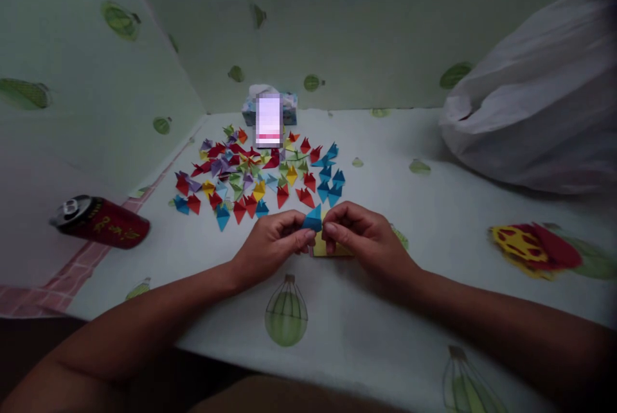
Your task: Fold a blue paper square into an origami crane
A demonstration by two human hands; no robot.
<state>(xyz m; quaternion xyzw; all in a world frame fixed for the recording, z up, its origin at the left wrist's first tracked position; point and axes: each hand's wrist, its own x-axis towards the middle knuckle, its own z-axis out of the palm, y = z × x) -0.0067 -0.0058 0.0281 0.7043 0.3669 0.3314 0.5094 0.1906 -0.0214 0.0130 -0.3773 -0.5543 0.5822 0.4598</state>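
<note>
My left hand (272, 243) and my right hand (359, 233) meet at the middle of the table, fingers pinched on a small folded blue paper piece (312, 218). Under my right hand lies a yellow sheet of paper (319, 249), flat on the cloth. Just beyond the hands spreads a pile of several folded paper pieces (255, 172) in red, blue, yellow, green and purple.
A red can (103, 222) lies on its side at the left. A small box with a lit phone (268, 119) leaning on it stands at the back. A white plastic bag (535, 111) fills the right. The tablecloth (434, 207) carries balloon prints.
</note>
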